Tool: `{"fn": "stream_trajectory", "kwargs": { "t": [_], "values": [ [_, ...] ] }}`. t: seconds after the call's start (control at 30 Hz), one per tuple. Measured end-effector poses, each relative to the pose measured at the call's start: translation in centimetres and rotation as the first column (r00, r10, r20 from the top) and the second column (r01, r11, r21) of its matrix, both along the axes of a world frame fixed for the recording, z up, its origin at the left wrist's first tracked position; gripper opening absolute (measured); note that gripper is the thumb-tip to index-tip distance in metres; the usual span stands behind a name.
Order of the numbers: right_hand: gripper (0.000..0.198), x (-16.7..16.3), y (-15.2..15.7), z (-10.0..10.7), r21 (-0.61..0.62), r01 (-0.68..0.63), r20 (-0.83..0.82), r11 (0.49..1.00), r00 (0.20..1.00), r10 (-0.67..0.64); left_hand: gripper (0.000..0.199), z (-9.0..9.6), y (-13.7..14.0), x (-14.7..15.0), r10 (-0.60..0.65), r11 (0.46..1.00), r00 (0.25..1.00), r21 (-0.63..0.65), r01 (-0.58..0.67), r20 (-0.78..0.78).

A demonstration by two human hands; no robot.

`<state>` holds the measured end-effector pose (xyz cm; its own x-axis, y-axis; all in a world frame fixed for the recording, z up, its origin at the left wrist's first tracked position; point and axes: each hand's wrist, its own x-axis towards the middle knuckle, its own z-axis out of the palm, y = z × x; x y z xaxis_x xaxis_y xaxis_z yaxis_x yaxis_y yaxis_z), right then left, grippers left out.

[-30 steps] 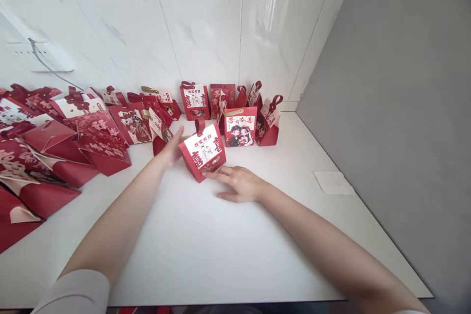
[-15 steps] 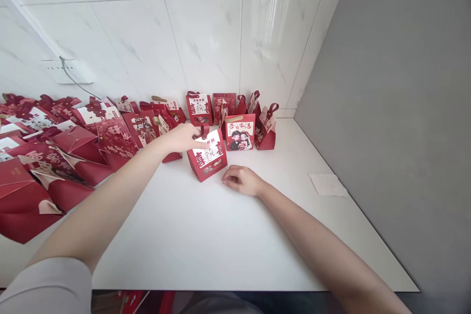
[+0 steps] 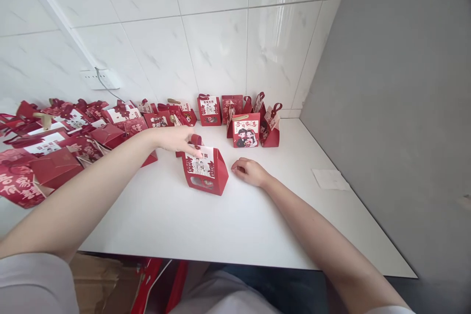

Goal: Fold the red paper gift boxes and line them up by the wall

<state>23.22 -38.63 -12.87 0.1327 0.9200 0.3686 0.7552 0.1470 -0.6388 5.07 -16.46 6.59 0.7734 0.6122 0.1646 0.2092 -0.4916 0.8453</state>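
My left hand (image 3: 181,141) is closed on the top of a red gift box (image 3: 203,171) with a white printed front, a dark red ribbon loop and small windows low on its face. The box stands turned at an angle, its plain red side facing right. A little to the right of it, my right hand (image 3: 250,172) rests by the white tabletop (image 3: 235,225) with its fingers curled; whatever they hold, if anything, is hidden. Behind both hands stands a red gift box with a cartoon couple (image 3: 246,131).
Many red gift boxes (image 3: 55,167) crowd the table's left side. Several more, including one with a white front (image 3: 209,110), stand along the tiled wall (image 3: 217,49). A white paper piece (image 3: 330,179) lies near the grey panel (image 3: 390,108). A cardboard box (image 3: 97,282) sits below the table.
My left hand has turned the gift box so its front now faces more to the left and its side shows. The camera view has shifted; my right hand stays curled close by.
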Motion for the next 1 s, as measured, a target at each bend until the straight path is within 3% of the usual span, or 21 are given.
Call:
{"fn": "stream_trajectory", "kwargs": {
  "t": [0.1,0.17,0.27,0.37,0.43,0.5,0.63,0.77,0.87,0.93,1.0],
  "values": [
    [0.015,0.0,0.0,-0.1,0.006,0.006,-0.009,1.0,1.0,-0.006,0.022,1.5,-0.6,-0.8,-0.128,0.989,0.965,-0.096,0.108,-0.23],
    [0.015,0.0,0.0,-0.2,0.006,0.015,-0.024,1.0,1.0,-0.015,0.026,1.3,-1.1,-0.9,-0.169,0.981,0.971,-0.12,0.15,-0.167],
    [0.024,0.2,0.0,-0.5,-0.01,0.049,-0.061,0.999,0.997,-0.049,0.035,-2.1,-1.9,0.1,-0.137,0.983,0.989,-0.114,0.142,0.055],
    [0.055,0.8,0.2,-0.8,-0.025,0.115,-0.174,0.993,0.978,-0.117,0.036,-7.8,-3.1,1.8,0.055,0.983,0.963,-0.181,-0.006,0.263],
    [0.071,1.5,0.3,-0.9,-0.007,0.183,-0.311,0.983,0.934,-0.176,0.042,-11.0,-3.8,2.8,-0.006,0.965,0.937,-0.244,0.097,0.35],
    [0.072,2.2,0.4,-1.0,0.037,0.235,-0.42,0.971,0.886,-0.198,0.042,-13.1,-4.3,3.4,-0.067,0.958,0.93,-0.237,0.161,0.36],
    [0.071,3.1,0.1,-0.6,0.156,0.212,-0.434,0.965,0.892,-0.126,0.049,-14.9,-4.4,3.7,-0.119,0.971,0.915,-0.148,0.189,0.386],
    [0.096,2.7,-0.5,0.0,0.118,0.075,-0.422,0.99,0.906,-0.018,0.061,-16.8,-4.0,4.1,0.118,0.956,0.895,-0.292,0.014,0.43],
    [0.096,2.3,-0.7,0.3,0.05,0.054,-0.382,0.997,0.923,-0.031,0.062,-17.9,-3.7,4.3,0.242,0.911,0.867,-0.41,-0.048,0.437],
    [0.093,2.2,-0.7,0.4,0.035,0.093,-0.362,0.995,0.929,-0.074,0.058,-18.2,-3.5,4.3,0.223,0.893,0.872,-0.451,-0.003,0.436],
    [0.093,2.2,-0.7,0.5,0.027,0.136,-0.346,0.99,0.931,-0.118,0.053,-18.2,-3.4,4.2,0.119,0.897,0.906,-0.436,0.078,0.407]
  ]
}}
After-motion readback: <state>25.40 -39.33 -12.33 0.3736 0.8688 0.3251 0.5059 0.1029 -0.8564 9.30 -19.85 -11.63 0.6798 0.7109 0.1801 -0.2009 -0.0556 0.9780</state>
